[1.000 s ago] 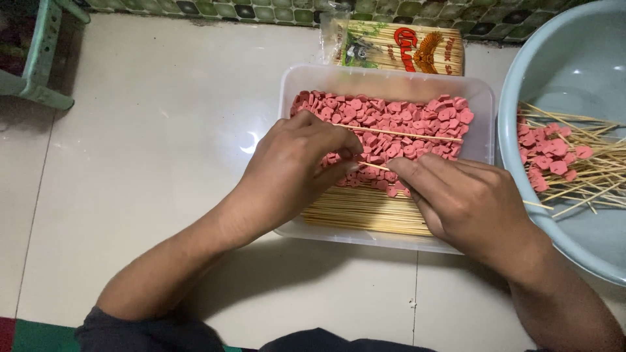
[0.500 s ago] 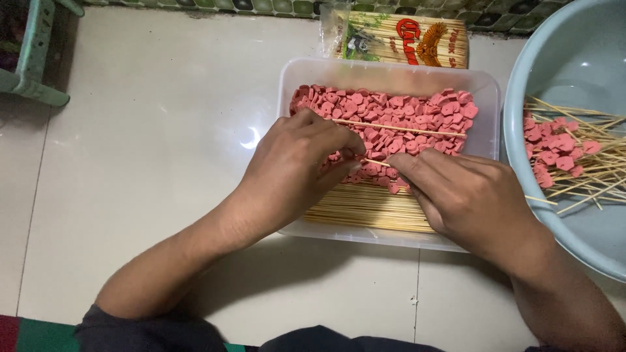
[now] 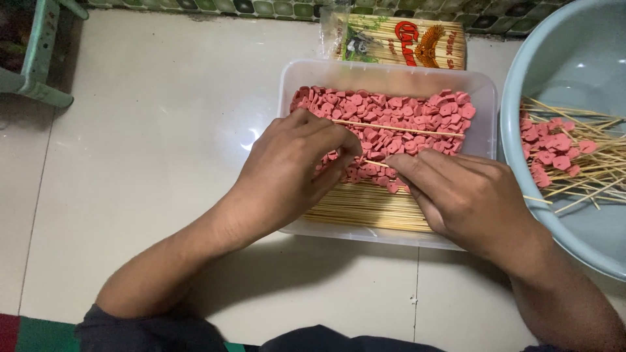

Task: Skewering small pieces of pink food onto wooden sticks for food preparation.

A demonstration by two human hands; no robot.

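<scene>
1. A person crouched over a pale tiled floor (image 3: 150, 163) works with both bare hands above a clear plastic tray (image 3: 486, 124).
2. The tray holds a heap of small pink sausage slices (image 3: 404, 114) along its far side and a bundle of bare bamboo skewers (image 3: 365, 208) lying flat along its near side.
3. The left hand (image 3: 293, 166) hovers over the slices with fingers curled and pinched together at the tips; whether a slice sits between them cannot be told.
4. The right hand (image 3: 469, 195) pinches a thin skewer (image 3: 375, 163), whose pointed end pokes out toward the left hand's fingertips, just above the slices.
5. Another loose skewer (image 3: 398, 129) lies across the top of the pink heap, apart from both hands.
6. To the right, a pale blue basin (image 3: 521, 72) stands just beside the tray, holding finished skewers (image 3: 567, 153) already threaded with pink slices.
7. Beyond the tray, a printed plastic packet of skewers (image 3: 398, 42) rests against the tiled wall base.
8. At far left, the leg of a green stool (image 3: 42, 58) stands on the floor, well apart from the work.
</scene>
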